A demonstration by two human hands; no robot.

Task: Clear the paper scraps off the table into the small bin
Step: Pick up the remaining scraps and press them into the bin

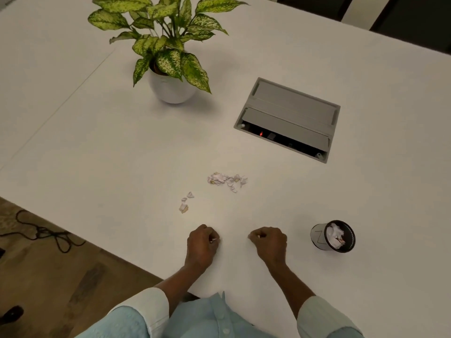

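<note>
Fingers (214, 240) of the left hand (201, 247) are curled into a loose fist on the desk (97, 147), with a pale sliver, seemingly a scrap, pinched at the fingertips. Fingers of the right hand (269, 243) are likewise curled shut, a small pale bit showing at the tips; how much is held in either fist cannot be told. Paper scraps are seen in two groups ahead of the hands: a larger heap (227, 180) near mid-desk and a smaller trio (186, 202) nearer and to the left, both well apart from the hands. The small bin (333, 236) stands to the right of the right hand, apart from it, tilted toward the camera as viewed, with crumpled white paper already inside. The step in hand is judged to be a pick-up partly done, with both fists loaded and not yet emptied. The next move is judged to call for carrying each fist over the bin's mouth and letting go there, then a reach forward to the two remaining groups. Further out, a potted plant (170, 57) and a grey cable hatch (288, 118) are noted, clear of the work.
</note>
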